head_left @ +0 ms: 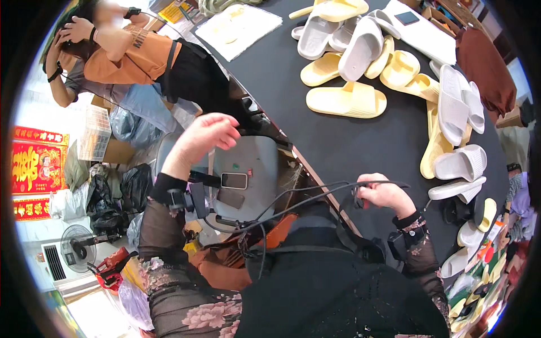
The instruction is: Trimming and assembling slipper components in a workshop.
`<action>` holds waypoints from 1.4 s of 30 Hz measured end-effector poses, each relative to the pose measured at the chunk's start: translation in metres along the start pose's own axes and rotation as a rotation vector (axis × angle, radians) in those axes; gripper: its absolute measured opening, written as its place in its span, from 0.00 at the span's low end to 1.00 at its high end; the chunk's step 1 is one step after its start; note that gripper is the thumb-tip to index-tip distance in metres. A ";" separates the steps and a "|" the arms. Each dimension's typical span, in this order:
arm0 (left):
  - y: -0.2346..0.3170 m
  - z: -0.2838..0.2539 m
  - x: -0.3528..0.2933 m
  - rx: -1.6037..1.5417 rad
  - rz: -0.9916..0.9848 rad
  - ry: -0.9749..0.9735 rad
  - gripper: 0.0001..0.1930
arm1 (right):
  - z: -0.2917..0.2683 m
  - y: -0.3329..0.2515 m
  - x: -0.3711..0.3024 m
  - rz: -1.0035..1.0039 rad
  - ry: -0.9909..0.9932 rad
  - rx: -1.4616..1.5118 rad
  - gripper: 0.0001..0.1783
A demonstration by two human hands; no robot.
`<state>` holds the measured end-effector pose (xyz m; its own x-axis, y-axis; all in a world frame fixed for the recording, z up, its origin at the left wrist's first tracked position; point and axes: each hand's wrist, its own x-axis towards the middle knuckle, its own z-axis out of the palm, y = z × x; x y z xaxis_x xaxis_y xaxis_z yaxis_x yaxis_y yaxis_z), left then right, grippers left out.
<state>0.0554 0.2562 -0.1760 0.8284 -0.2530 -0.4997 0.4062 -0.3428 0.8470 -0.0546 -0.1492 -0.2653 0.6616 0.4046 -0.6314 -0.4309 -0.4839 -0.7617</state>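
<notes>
Raised over a grey chair (243, 160), my left hand (205, 137) has loosely bent fingers and nothing visible in them. A phone (234, 180) with a pale screen and a dark flat rectangular piece (230, 198) lie on the chair seat. By the near edge of the dark table (338, 146), my right hand (386, 194) is closed, fingers curled round a small dark thing with a bit of red, mostly hidden. Black cables (304, 204) cross in front of me and over that hand. Ahead of it on the table rests a yellow slide slipper (346, 100).
Yellow and grey slippers (360, 48) are heaped at the far side, more along the right edge. White sheets (239, 28) lie on the far table. A person in an orange top (132, 59) stands at the left, near bags (138, 112) and a fan (79, 248).
</notes>
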 end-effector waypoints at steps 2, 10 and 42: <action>-0.001 -0.024 0.002 -0.173 0.030 0.057 0.12 | -0.002 0.009 0.002 -0.028 -0.069 -0.107 0.12; 0.007 -0.080 0.020 -0.315 0.084 0.203 0.14 | 0.016 0.010 -0.010 -0.353 0.029 -0.698 0.15; -0.001 0.093 -0.052 0.791 -0.133 -1.083 0.17 | 0.080 0.009 0.036 -0.559 -0.221 -0.666 0.15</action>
<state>-0.0242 0.1853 -0.1676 -0.0676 -0.6331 -0.7712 -0.1746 -0.7535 0.6339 -0.0838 -0.0764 -0.3068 0.5048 0.8233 -0.2596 0.4097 -0.4932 -0.7674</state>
